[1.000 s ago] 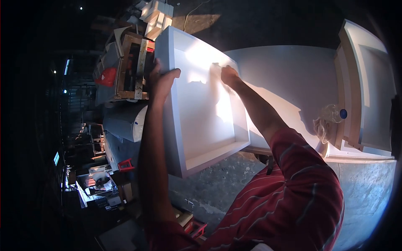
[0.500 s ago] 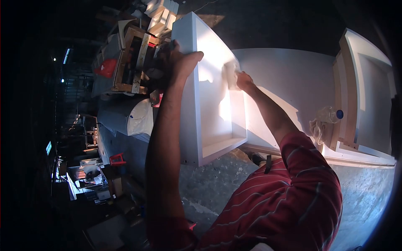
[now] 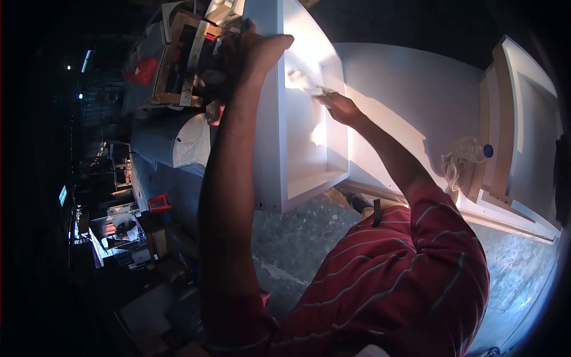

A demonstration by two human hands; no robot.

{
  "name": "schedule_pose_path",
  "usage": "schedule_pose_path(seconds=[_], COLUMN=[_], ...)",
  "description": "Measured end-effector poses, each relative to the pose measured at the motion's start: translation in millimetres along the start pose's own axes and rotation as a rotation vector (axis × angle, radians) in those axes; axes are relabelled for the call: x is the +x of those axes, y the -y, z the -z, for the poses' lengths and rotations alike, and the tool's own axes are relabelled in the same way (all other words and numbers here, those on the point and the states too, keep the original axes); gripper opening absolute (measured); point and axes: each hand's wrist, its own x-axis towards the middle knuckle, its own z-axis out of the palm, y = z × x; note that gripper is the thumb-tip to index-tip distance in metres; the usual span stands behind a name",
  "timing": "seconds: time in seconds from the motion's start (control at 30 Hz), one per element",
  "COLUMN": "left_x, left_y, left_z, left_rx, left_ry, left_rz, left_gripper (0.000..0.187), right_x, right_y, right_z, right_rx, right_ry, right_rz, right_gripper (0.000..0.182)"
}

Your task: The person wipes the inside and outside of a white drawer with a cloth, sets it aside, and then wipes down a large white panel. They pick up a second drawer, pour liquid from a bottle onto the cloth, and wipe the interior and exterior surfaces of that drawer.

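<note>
Upper centre: left hand [image 3: 260,55] clasps white box [image 3: 269,137]; right hand [image 3: 342,108] grips pale cloth [image 3: 303,81] within. Step, judged: wiping inside. Next stroke probably calls for steady bracing.

The bare left hand [image 3: 257,55], thumb [image 3: 282,42] stretched rightward, tops the steeply upright left forearm [image 3: 234,143]; the bare right hand [image 3: 341,109] is curled, the right forearm [image 3: 392,152] slanting forward and leftward.
</note>
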Motion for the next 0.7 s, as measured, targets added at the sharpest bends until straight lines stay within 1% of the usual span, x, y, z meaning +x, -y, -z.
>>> schedule_pose_path(seconds=[0.07, 0.1, 0.13, 0.17, 0.2, 0.23, 0.27, 0.3, 0.33, 0.4, 0.43, 0.47, 0.5, 0.53, 0.57, 0.6, 0.63, 0.67, 0.7], left_x=[13, 4, -14, -28, -28, -23, -21, -26, -28, -31, -26, -17, -11, -14, -20, -26, -26, -18, -13], left_y=[19, 4, -27, -42, -40, -39, -38, -39, -43, -54, -48, -35, -29, -33, -36, -36, -26, -10, -6], left_z=[-7, 1, 20, 27, 25, 24, 22, 20, 19, 20, 18, 14, 12, 15, 19, 21, 22, 26, 31], left_rx=[0.230, 0.228, 0.086, -0.051, -0.051, 0.060, 0.174, 0.155, 0.153, 0.232, 0.227, 0.114, 0.002, -0.003, -0.022, -0.039, -0.039, 0.000, 0.039], left_ry=[-0.086, -0.079, 0.028, 0.150, 0.166, 0.126, 0.086, 0.033, 0.036, 0.027, 0.026, 0.065, 0.107, 0.104, 0.101, 0.103, 0.106, 0.195, 0.280], left_rz=[-0.082, -0.084, -0.007, 0.083, 0.095, 0.079, 0.063, 0.082, 0.081, 0.120, 0.115, 0.123, 0.128, 0.120, 0.074, 0.039, 0.051, -0.049, -0.157], left_gripper=[0.091, 0.091, 0.080, 0.069, 0.069, 0.067, 0.066, 0.066, 0.066, 0.067, 0.067, 0.069, 0.072, 0.072, 0.076, 0.080, 0.080, 0.088, 0.098], right_x=[-7, -11, -12, -24, -27, -30, -33, -38, -44, -61, -63, -66, -69, -73, -76, -79, -85, -88, -94], right_y=[-51, -51, -52, -30, -21, 4, 21, 37, 46, 46, 33, 14, -6, -25, -36, -27, -20, -15, -5], right_z=[-28, -20, -8, 18, 26, 41, 40, 37, 35, 12, -5, -22, -28, -31, -32, -14, 0, 13, 24], right_rx=[-0.214, -0.054, 0.178, 0.289, 0.796, 1.067, 1.063, 1.005, 0.945, 0.163, 0.025, -0.112, -0.080, -0.047, 0.087, 0.330, 0.296, 0.258, 0.258], right_ry=[-0.087, -0.430, -0.640, -0.710, -0.868, -1.075, -1.077, -1.106, -1.133, -0.573, -0.188, 0.193, 0.102, 0.011, -0.234, -0.250, -0.306, -0.372, -0.427], right_rz=[-0.224, -0.218, -0.201, -0.267, -0.219, -0.008, -0.013, 0.065, 0.147, 0.478, 0.292, 0.098, 0.044, -0.007, 0.065, 0.079, 0.116, 0.158, 0.107], right_gripper=[0.031, 0.031, 0.033, 0.035, 0.034, 0.035, 0.035, 0.036, 0.037, 0.036, 0.034, 0.033, 0.031, 0.029, 0.029, 0.028, 0.028, 0.028, 0.026])
